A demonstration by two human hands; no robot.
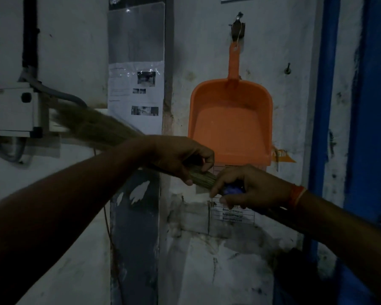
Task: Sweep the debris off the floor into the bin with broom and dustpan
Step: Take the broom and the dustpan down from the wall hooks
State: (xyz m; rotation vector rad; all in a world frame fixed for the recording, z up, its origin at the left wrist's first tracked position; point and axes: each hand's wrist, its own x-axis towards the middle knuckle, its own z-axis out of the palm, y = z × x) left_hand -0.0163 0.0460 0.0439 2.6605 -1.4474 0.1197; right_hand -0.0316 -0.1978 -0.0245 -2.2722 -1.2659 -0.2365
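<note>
1. Head view, dim light: facing a scuffed white wall (207,260) at close range, floor and bin out of sight, no debris visible
2. Grass broom (97,128) held across the middle of the view in both hands, long axis slanting from upper left down to lower right; blurred feathery brush end pointing up-left in front of a grey junction box (12,108), bound stalk end pointing down-right
3. Left hand (180,157) curled round the bound stalks, fingers wrapped over the top
4. Right hand (249,188) just beside it, fingers curled round the blue handle end (232,190); orange thread band at that wrist
5. Orange dustpan (230,119) hanging flat against the wall from a hook (238,25), just above and behind the hands, handle straight up, open lip pointing down, long axis vertical; not touched by either hand
6. Printed notices (135,95) on the wall between box and dustpan, blue door frame (326,106) at the right
7. Likely handling: broom light, stalk bundle stiff where bound, brush end soft and floppy, best gripped on the bound part or the blue end
8. Dustpan likely light, rigid, smooth plastic; best taken by its narrow handle and lifted up off the hook
</note>
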